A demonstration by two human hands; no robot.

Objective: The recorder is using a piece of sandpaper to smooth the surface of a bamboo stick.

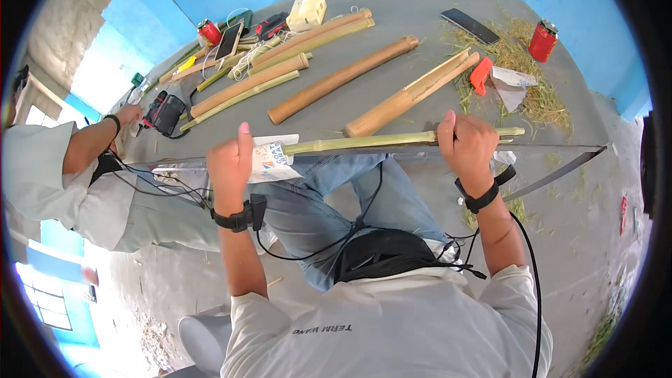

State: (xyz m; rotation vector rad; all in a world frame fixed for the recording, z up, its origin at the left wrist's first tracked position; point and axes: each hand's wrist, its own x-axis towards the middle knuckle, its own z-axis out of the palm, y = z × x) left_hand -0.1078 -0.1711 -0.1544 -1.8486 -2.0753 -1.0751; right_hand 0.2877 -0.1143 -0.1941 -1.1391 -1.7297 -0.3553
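A thin green bamboo stick (364,142) lies crosswise in front of me, along the near edge of the table (329,106). Around its left part a sheet of white printed sandpaper (271,165) is folded, and my left hand (232,164) grips that sheet with the thumb pointing up. Toward the stick's right end my right hand (467,141) is closed on the bamboo, thumb raised as well. A short length of stick shows beyond my right fist. The left end of the stick is hidden behind the sandpaper and my hand.
Past the stick lie a split bamboo half (413,94), a bamboo tube (343,78) and several more pieces. An orange object (481,75), bamboo shavings (546,106), a phone (470,26) and a red can (543,40) are at right. A co-worker's arm (91,141) is at left beside a black tool (164,113).
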